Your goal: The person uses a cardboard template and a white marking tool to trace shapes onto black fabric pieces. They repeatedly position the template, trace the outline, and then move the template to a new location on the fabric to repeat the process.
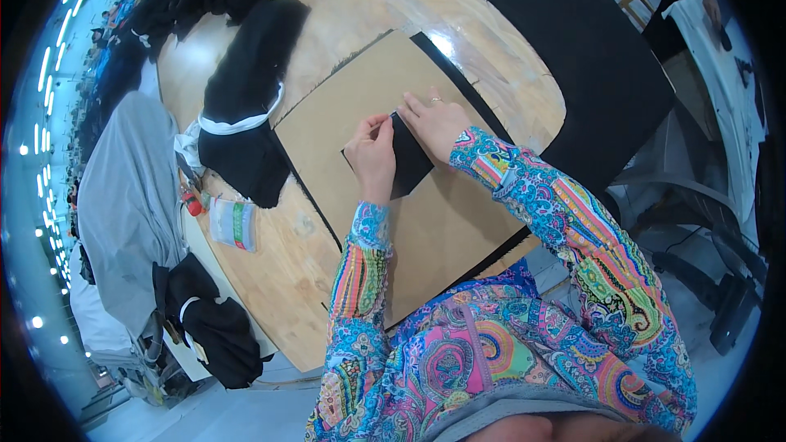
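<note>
A large brown card sheet (446, 225) lies on the wooden table, with black cloth (458, 74) showing along its edges beneath. In its middle is a black five-sided patch (412, 165); whether it is a cut-out or a piece on top, I cannot tell. My left hand (374, 157) is closed in a pinch at the patch's far edge, on a small pale thing too small to name. My right hand (434, 124) lies flat on the card just right of the patch, fingers stretched and holding nothing, its fingertips close to the left hand's pinch.
Left of the card lies a black cloth bundle (254, 57) tied with a white strip (246, 124). A clear packet (232, 225) and a small red item (191, 202) sit near the left edge. More black cloth (573, 49) overhangs the right edge; grey cloth (131, 213) hangs far left.
</note>
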